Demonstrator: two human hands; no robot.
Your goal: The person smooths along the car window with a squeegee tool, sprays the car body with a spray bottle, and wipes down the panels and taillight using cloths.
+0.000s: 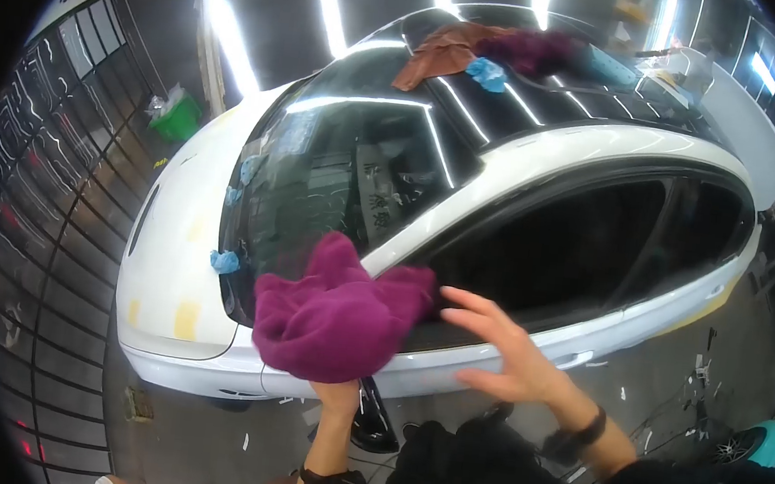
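Observation:
A bunched purple cloth [334, 316] covers most of my left hand [333, 395], which holds it from below, in front of the windshield's lower corner. To its right, my right hand [507, 352] is empty, with its fingers spread beside the dark side window [555, 244]. The white car [172, 249] stands side-on beneath both hands. On its black roof [550, 99] lie a brown cloth [448, 52], a dark purple cloth [536, 51] and a crumpled blue wipe [488, 74].
Small blue wipes [224, 262] lie along the windshield base. A black side mirror [375, 418] sticks out below the cloth. A green bin [176, 117] stands beyond the hood. Cables and scraps [701, 375] lie on the floor at right.

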